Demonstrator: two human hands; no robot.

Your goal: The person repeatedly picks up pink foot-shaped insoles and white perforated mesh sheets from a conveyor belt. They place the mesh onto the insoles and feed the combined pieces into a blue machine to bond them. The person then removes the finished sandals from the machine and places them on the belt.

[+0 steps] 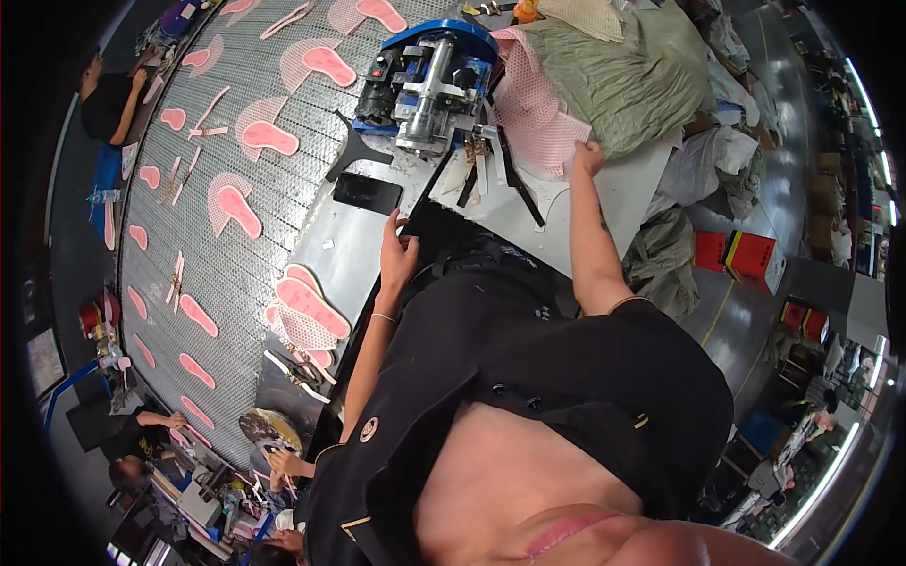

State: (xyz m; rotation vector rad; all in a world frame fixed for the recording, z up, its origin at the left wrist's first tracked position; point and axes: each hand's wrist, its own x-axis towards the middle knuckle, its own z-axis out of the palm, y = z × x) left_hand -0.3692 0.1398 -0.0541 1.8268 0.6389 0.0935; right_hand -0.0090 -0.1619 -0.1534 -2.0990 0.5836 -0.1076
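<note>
My right hand (pixel 587 160) is closed on the corner of a pink mesh sheet (pixel 540 118), which drapes over the right of the grey table beside the machine. My left hand (pixel 398 255) hovers at the table's near edge with its fingers apart and holds nothing. Just beyond it lies a black phone (pixel 366 193). The blue and silver machine (pixel 434 85) stands between the conveyor and the mesh. Dark straps (pixel 517 179) hang over the table in front of it. A stack of pink insoles (pixel 311 307) with mesh pieces rests left of my left forearm.
A mesh conveyor (pixel 226 283) at the left carries pink insoles, mesh pieces and straps. A large green cloth bundle (pixel 623 80) sits behind the pink sheet. Red boxes (pixel 741 257) stand on the floor at right. Co-workers (pixel 113 104) work along the conveyor's far side and lower end.
</note>
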